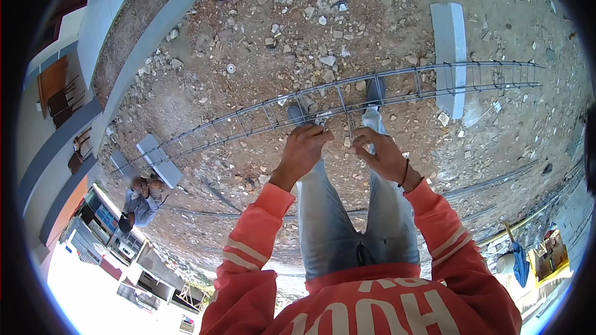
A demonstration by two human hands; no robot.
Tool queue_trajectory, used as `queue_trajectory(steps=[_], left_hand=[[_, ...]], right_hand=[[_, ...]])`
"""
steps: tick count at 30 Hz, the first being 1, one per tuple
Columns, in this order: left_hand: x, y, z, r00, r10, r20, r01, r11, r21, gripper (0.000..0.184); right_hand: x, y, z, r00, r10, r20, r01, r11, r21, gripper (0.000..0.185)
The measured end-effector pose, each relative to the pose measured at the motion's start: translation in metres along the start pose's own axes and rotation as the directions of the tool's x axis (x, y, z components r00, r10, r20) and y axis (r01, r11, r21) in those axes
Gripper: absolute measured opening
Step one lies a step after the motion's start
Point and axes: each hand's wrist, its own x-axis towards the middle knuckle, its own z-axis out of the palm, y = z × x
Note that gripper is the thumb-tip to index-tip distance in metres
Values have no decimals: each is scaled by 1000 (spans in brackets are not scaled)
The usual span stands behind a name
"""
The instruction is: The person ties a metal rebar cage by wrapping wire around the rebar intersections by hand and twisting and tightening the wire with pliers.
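Observation:
A long, narrow rebar cage [342, 98] with ladder-like cross ties spans the ground in front of me, raised on blocks. My left hand [304, 151] is on the near side of its lower bar, fingers curled and pinched together. To the right, my right hand [383, 156] has thumb and fingers pinched close to a cross tie. Whatever is between the fingers of either hand is too small to make out. My two shoes [375, 91] show beneath the cage bars.
A grey slab [458, 43] supports the cage at right, another slab [160, 160] at left. A person [143, 205] crouches by the left end. Loose rebar [490, 181] lies on stony ground [298, 37]. A blue umbrella [520, 263] is at lower right.

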Motion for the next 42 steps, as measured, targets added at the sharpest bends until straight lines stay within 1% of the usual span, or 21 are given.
queue_trajectory(steps=[2,3,5,6,9,11,13,15,16,17,18,20,24,26,29,32,33,36,38,41,42], left_hand=[[19,-22,28,999,-27,41,26,999,30,23],[29,-38,41,997,-35,70,30,997,70,23],[39,-79,72,996,-6,92,-1,997,74,22],[45,-99,87,993,39,110,-48,996,81,22],[70,-155,120,975,11,221,-26,998,65,20],[87,-182,141,992,-112,-58,117,988,97,15],[103,-222,168,939,-324,-119,326,945,-7,15],[118,-240,179,890,-455,19,455,888,-59,16],[123,-246,188,823,-549,148,564,821,-88,19],[126,-254,201,816,-555,159,572,815,-92,19],[131,-259,212,825,-539,171,547,837,-3,21],[142,-265,228,836,-519,179,513,854,79,22],[153,-270,241,826,-516,225,553,820,-150,26],[152,-266,237,828,-472,303,548,795,-261,23],[147,-261,233,841,-479,254,531,820,-214,22],[143,-267,237,879,-436,190,472,853,-225,23],[145,-267,234,879,-436,191,471,854,-220,23],[151,-263,224,800,-491,345,580,779,-236,24],[155,-262,221,764,-463,450,624,708,-330,25],[154,-278,244,823,-404,399,565,648,-511,20],[156,-274,239,825,-403,395,562,651,-510,20]], right_hand=[[4,34,29,852,470,231,-500,861,90,21],[11,46,37,846,474,244,-506,858,87,21],[20,70,53,916,400,33,-401,915,46,19],[25,87,62,909,414,40,-416,908,48,19],[32,160,102,778,625,67,-628,777,38,22],[12,252,155,711,678,-187,-638,733,236,25],[12,306,191,660,715,-233,-643,697,317,27],[18,319,207,608,743,-281,-630,666,398,28],[33,300,203,547,807,-225,-625,572,532,28],[44,290,204,488,858,-161,-601,464,650,28],[49,292,209,519,820,-241,-557,539,632,27],[60,292,210,499,838,-223,-551,505,664,27],[75,285,212,448,872,-195,-547,441,711,27],[62,288,219,460,840,-289,-572,529,627,27],[32,295,227,463,804,-373,-572,593,567,26],[37,277,217,330,918,-221,-581,382,719,26],[47,274,215,330,918,-219,-578,380,722,26],[76,287,217,488,820,-299,-511,546,663,26],[92,286,215,495,809,-316,-520,568,638,25],[99,300,222,543,715,-441,-440,689,575,24],[98,298,219,505,775,-379,-478,617,625,23]])
